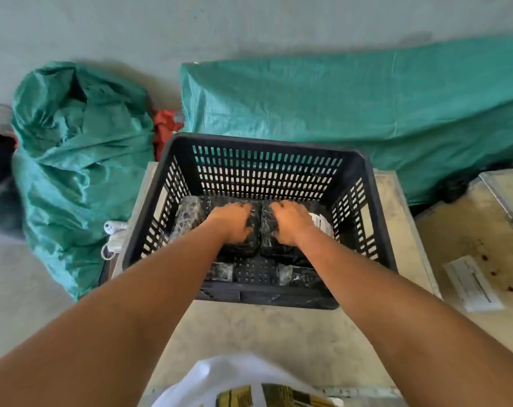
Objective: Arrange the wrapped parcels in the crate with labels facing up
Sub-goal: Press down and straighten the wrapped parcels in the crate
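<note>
My left hand (234, 223) and right hand (290, 223) lie palm-down, fingers spread, each pressing one parcel (243, 248) on the crate (267, 142) floor; neither grips. A label (322, 224) shows just right of my right hand. Risk: under my palms a label could sit face-down unnoticed.

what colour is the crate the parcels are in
Black, with slotted walls; the crate shows clearly in the head view.
</note>
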Tool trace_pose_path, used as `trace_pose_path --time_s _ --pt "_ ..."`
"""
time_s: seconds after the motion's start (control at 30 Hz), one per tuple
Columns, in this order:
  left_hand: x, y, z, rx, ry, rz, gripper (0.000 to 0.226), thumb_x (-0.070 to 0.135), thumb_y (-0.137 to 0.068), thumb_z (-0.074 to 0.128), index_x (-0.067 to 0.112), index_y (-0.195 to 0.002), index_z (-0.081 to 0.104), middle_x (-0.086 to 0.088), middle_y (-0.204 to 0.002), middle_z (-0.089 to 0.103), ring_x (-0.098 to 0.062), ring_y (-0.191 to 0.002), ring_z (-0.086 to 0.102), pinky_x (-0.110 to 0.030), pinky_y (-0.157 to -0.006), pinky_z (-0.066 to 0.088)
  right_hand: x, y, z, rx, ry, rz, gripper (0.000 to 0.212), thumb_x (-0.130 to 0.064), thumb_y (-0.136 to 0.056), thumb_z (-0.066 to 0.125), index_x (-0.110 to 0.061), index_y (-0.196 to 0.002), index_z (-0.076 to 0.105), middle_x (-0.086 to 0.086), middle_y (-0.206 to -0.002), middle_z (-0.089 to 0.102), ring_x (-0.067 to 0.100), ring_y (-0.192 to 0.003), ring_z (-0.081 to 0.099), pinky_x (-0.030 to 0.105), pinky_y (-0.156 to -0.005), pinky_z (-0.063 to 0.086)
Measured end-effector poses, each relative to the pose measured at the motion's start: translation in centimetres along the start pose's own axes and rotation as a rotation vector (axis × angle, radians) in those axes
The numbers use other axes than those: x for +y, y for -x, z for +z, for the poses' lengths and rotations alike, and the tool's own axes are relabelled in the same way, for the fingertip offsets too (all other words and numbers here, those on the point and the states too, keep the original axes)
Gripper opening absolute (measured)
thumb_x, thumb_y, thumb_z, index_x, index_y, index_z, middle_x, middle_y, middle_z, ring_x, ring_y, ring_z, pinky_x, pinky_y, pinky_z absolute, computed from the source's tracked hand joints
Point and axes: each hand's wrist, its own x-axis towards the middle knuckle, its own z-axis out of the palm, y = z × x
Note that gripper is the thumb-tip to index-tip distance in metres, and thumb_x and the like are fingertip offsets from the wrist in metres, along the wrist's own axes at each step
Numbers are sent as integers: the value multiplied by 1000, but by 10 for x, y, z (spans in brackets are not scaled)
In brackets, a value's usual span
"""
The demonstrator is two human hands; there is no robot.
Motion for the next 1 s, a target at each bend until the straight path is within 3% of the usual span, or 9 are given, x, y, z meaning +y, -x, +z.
trace_pose_path --time_s 0.13,0.27,0.33,0.43,0.57,0.63,0.73,0.83,1.0 --pt "2 -11 19 -64 42 -3 77 45 -94 57 15 -157 24 -14 -156 39 -36 -134 49 -52 -102 48 8 -3 4 -118 310 -58 55 -18 -84 74 -21 -137 58 11 -139 55 30 -131 50 44 -114 31" --pt "7 -23 30 -84 61 11 75 44 -94 59 16 -155 26 -14 -160 31 -35 -142 39 -54 -106 42 21 -14 -6 -231 369 -34 53 -18 -87 72 -24 -137 57 9 -140 56 28 -131 52 43 -113 30" --pt "7 -28 32 -84 60 18 77 44 -94 58 17 -157 23 -14 -165 22 -35 -150 25 -56 -111 35 25 -18 -10 -388 453 55 56 -23 -93 68 -24 -145 51 10 -147 51 30 -136 48 45 -113 30" --pt "3 -32 32 -83 79 12 79 44 -95 57 17 -159 20 -14 -167 13 -35 -153 13 -57 -116 31 24 -20 -1 -570 498 227 80 -30 -96 65 -18 -163 22 18 -165 27 39 -150 29 52 -119 24" --pt "-4 -37 37 -85 97 7 81 43 -96 57 15 -159 17 -16 -168 10 -36 -154 8 -57 -118 28 21 -19 24 -462 215 250 110 -2 -90 66 -15 -161 -17 31 -165 -17 56 -151 -9 63 -120 -4" --pt "-6 -39 40 -84 103 9 83 43 -95 58 14 -159 14 -17 -168 6 -36 -154 4 -58 -118 25 24 -18 37 -317 -77 197 115 6 -86 66 -14 -161 -18 30 -164 -21 51 -151 -17 59 -122 -5" --pt "-6 -42 45 -90 132 23 90 43 -93 60 16 -160 7 -17 -168 -3 -36 -154 -5 -59 -120 15 34 -18 48 -237 -436 210 121 -6 -85 75 -20 -161 -18 18 -167 -24 43 -152 -22 57 -124 2" --pt "-2 -48 51 -119 131 58 100 47 -90 64 18 -161 -1 -17 -167 -13 -35 -153 -12 -56 -121 5 44 -23 54 -299 -419 180 131 -24 -80 84 -26 -160 -20 17 -165 -30 45 -150 -25 67 -120 10" --pt "-4 -52 63 -223 49 97 129 59 -80 72 16 -157 -21 -17 -159 -36 -36 -147 -30 -58 -121 -5 46 -24 65 -346 -22 21 143 -41 -71 91 -23 -161 -18 24 -162 -32 55 -147 -19 66 -118 18"
